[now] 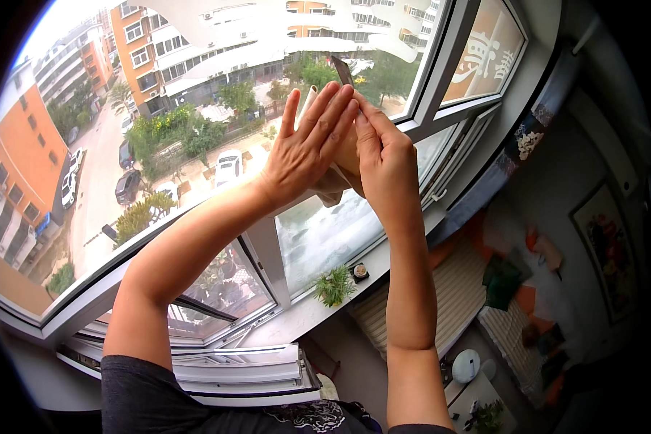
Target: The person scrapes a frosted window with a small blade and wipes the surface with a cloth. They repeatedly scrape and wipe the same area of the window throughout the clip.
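Both my hands are raised in front of a large window pane (pixel 195 92). My right hand (pixel 385 141) grips a flat dark blade, probably a scraper (pixel 343 70), between thumb and fingers; its far end points up and left. My left hand (pixel 314 127) lies flat beside it, fingers extended and little finger apart, its fingertips close to the blade. Behind and below the hands hangs a loose beige sheet, perhaps film (pixel 330 196), with a curled edge above the left hand. White film with ragged edges (pixel 282 51) covers part of the glass above.
A side pane (pixel 483 59) bears white writing. An opened window sash (pixel 238 374) juts in at lower left. On the white sill (pixel 287 328) stand a spiky green plant (pixel 333 285) and a small dark-based object (pixel 360 271). A striped bed or sofa (pixel 461 282) and low table lie lower right.
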Available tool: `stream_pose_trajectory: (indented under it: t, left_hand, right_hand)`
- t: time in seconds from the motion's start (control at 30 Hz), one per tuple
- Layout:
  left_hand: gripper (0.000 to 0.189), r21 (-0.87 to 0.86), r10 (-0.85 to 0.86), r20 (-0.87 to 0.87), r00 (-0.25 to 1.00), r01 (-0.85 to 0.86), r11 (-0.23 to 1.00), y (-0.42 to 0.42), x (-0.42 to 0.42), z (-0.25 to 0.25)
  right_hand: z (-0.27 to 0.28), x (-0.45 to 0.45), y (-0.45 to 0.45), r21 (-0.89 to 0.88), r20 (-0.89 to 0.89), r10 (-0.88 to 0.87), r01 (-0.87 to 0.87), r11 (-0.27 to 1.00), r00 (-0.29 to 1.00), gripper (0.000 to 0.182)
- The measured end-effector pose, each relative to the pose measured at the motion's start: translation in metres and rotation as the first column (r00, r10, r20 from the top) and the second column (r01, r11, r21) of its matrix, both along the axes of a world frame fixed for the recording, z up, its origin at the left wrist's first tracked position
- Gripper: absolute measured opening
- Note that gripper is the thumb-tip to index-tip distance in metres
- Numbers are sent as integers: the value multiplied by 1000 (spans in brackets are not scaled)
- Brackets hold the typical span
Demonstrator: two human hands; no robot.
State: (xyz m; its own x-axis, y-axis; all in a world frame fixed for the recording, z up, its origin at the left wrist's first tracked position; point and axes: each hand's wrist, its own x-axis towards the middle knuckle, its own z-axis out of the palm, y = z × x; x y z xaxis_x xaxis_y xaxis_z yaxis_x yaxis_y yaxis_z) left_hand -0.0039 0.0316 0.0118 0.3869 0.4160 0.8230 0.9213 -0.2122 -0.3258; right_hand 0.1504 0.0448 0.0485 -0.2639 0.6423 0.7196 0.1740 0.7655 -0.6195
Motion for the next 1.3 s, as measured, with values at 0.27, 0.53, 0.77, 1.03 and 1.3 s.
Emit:
stream_pose_trajectory:
  t: [0.27,0.53,0.77,1.03,1.3]
  left_hand:
    - [74,-21,-6,10,1000,6,1000,-2,2,-3]
    - [72,-4,3,11,1000,-3,1000,-2,1,-3]
    - [74,7,17,-17,1000,-17,1000,0,1,0]
    - [75,-29,21,13,1000,-20,999,-1,-1,-2]
    - [71,15,-7,46,999,7,1000,-2,1,-1]
  right_hand:
    - [-3,-1,5,16,-30,10,-9,1000,1000,32]
    - [0,-4,2,-54,-38,-8,6,998,999,33]
    - [8,-5,7,19,-51,-71,72,997,996,32]
    - [8,2,-7,-79,46,-30,33,996,999,32]
    - [-3,-9,-8,4,21,-87,87,996,996,32]
